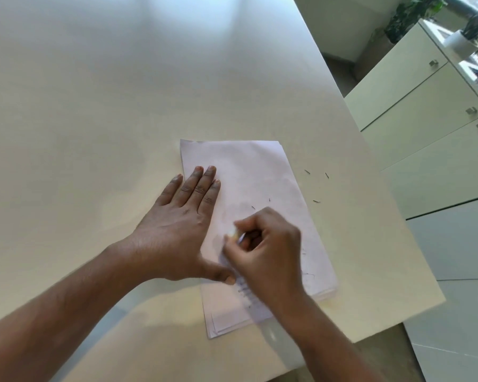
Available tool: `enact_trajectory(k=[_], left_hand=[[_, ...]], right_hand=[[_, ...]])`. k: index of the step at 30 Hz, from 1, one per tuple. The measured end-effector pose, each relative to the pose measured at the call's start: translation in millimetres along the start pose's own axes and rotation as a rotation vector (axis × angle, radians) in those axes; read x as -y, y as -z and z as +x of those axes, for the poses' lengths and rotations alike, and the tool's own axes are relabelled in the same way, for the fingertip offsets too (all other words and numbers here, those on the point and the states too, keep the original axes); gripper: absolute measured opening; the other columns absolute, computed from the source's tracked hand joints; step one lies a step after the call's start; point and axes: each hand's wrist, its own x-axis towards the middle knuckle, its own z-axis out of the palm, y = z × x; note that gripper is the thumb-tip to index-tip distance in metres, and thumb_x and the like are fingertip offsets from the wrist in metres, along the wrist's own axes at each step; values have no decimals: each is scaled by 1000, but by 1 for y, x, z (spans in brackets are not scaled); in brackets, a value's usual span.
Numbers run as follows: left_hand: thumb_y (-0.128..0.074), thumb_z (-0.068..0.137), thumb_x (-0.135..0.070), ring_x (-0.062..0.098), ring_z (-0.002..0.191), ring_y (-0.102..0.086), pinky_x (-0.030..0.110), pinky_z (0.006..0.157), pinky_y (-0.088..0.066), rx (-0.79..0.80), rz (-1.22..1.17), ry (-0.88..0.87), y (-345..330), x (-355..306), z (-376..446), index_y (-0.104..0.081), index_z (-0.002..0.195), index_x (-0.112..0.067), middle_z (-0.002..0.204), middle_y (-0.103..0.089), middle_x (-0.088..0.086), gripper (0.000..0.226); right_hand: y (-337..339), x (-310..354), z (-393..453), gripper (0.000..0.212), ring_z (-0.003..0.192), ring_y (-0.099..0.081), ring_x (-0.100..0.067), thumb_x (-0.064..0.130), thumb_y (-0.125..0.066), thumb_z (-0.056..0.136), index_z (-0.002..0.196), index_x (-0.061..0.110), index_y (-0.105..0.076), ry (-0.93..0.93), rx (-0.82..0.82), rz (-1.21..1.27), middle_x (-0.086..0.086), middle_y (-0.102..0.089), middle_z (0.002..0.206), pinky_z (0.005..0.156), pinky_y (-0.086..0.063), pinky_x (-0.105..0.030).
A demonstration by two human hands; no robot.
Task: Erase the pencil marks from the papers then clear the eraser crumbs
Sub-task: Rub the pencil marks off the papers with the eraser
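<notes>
Pressing flat with straight fingers, the left hand (186,216) holds down the left edge of the stack of papers (260,175) lying on the white counter (94,106). The right hand (268,244) curls around a small pale eraser (232,232), blurred, set against the top sheet near its middle. Faint pencil marks (308,274) show by the right wrist. Dark eraser crumbs (316,201) lie scattered on the counter just right of the papers.
</notes>
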Motion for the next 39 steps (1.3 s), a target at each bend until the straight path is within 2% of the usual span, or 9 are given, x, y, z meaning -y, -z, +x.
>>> enact_trajectory(k=[2,6,10,15,20,25,30,35,39], left_hand=[[-32,55,-112,19,142,53,44,127,18,3,1,-2,0,0,0,39,154,-10,154,56,4,158],[-32,55,-112,20,142,52,44,127,18,0,3,-5,0,0,0,40,153,-10,154,56,4,159],[-31,56,-111,18,142,53,44,127,19,-1,-1,2,-1,0,0,40,153,-11,154,57,4,157],[-31,54,-112,19,142,53,43,127,19,-2,-8,-4,0,1,0,41,153,-11,154,57,3,159],[-31,53,-113,18,142,53,43,127,19,-9,-18,3,-2,0,1,40,153,-11,154,57,4,159],[-31,53,-113,19,143,52,44,127,18,-19,-11,-7,-3,1,2,40,153,-11,155,55,4,159],[-30,58,-111,19,144,51,43,127,19,-35,-2,-1,-4,1,2,37,155,-10,156,53,6,155],[-32,53,-113,19,144,51,44,127,18,-20,-13,-9,-2,1,1,38,154,-11,156,54,5,160],[-32,55,-112,19,144,51,44,127,18,-20,-5,0,-2,0,1,38,155,-10,156,54,5,158]], right_hand=[[4,-12,6,17,58,-64,-9,11,-85,67,76,18,-72,-25,-19,12,8,-66,67,59,-55,-35],[24,-44,34,16,62,-65,-15,12,-83,68,78,17,-72,-118,-249,-139,6,-67,68,66,-57,-40],[-2,0,-3,17,58,-63,-9,12,-84,68,77,17,-71,17,2,14,8,-65,69,58,-54,-32],[25,-43,36,14,59,-65,-9,16,-84,69,77,19,-73,-198,-221,-51,9,-67,63,67,-58,-39],[3,1,0,20,58,-66,-9,10,-90,68,79,16,-74,-93,52,117,7,-68,65,59,-56,-27],[29,-41,36,16,57,-65,-8,16,-86,69,78,20,-74,-263,-214,-25,10,-68,61,67,-59,-38],[-3,7,-11,21,54,-63,-9,9,-87,65,77,17,-72,-73,47,122,7,-65,64,55,-54,-31],[29,-37,27,17,56,-64,-6,14,-87,68,77,19,-73,-248,-202,-14,9,-67,60,65,-57,-34],[1,4,-10,19,57,-65,-10,11,-88,66,77,17,-73,-66,36,81,7,-66,64,57,-52,-24]])
